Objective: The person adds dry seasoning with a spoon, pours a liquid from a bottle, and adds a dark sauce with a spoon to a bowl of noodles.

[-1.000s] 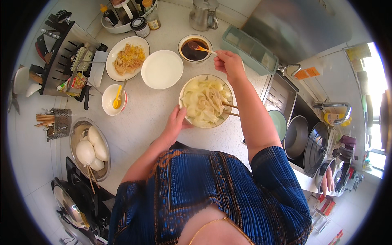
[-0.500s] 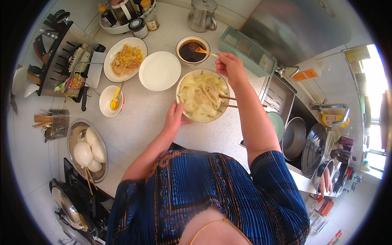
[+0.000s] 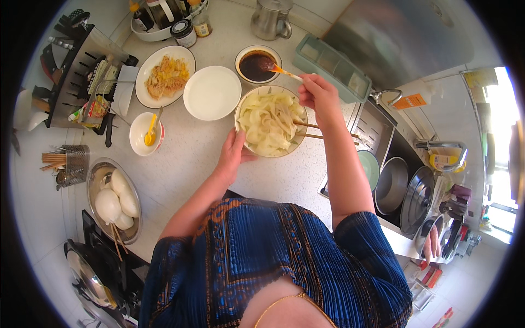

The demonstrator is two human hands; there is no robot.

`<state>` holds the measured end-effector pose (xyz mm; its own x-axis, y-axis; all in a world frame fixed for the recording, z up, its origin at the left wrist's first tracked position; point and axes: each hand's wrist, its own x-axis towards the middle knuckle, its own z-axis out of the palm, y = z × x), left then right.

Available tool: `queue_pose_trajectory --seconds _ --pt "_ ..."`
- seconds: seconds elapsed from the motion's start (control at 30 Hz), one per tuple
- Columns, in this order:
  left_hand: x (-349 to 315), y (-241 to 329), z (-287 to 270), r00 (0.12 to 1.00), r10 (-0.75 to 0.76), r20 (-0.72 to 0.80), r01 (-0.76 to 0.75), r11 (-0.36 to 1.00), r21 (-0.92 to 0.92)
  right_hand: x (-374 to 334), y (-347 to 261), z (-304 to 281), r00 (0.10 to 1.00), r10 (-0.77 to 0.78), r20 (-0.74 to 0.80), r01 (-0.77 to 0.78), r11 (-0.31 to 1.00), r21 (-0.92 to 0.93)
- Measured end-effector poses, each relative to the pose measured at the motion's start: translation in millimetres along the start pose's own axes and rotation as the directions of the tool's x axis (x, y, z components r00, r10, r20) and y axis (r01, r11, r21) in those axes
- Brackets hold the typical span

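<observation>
My right hand [image 3: 321, 97] pinches the pale handle of a spoon [image 3: 283, 71] with an orange lower part. Its dark-coated bowl end is over a white bowl of dark brown sauce [image 3: 255, 66]; whether it touches the sauce I cannot tell. My left hand [image 3: 234, 154] grips the lower left rim of a bowl [image 3: 272, 154] heaped with wide, pale noodle-like strips [image 3: 269, 121]. A pair of chopsticks [image 3: 311, 135] rests in that bowl, sticking out to the right under my right forearm.
Left of the noodle bowl stand a white plate [image 3: 212, 94], a plate of cooked egg-like food [image 3: 165, 76] and a small bowl with a yellow spoon [image 3: 146, 134]. A metal basin [image 3: 133, 232] holds white rounded items. A green lidded box [image 3: 333, 65] borders the sink [image 3: 377, 128].
My right hand has moved slightly right and down, drawing the spoon toward the sauce bowl's right rim. My left hand keeps its hold on the noodle bowl.
</observation>
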<state>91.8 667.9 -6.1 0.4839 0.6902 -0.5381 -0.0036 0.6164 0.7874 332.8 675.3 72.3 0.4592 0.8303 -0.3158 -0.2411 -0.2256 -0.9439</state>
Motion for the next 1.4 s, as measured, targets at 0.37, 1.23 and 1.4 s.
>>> queue_pose_trajectory --seconds 0.37,1.23,1.4 --pt "-2.3 0.9 -5.1 0.998 -0.01 0.069 0.013 0.999 -0.03 -98.0 45.6 -16.0 0.857 -0.515 -0.012 0.434 0.734 -0.522" --pt "0.9 0.9 -11.8 0.996 -0.021 0.09 0.021 1.0 0.008 -78.7 31.0 -23.8 0.996 0.018 -0.09 -0.007 0.993 0.116" --pt "2.7 -3.1 -14.0 0.996 -0.015 0.084 0.015 1.0 0.005 -44.9 9.7 0.7 0.971 -0.19 -0.145 0.19 0.982 -0.017"
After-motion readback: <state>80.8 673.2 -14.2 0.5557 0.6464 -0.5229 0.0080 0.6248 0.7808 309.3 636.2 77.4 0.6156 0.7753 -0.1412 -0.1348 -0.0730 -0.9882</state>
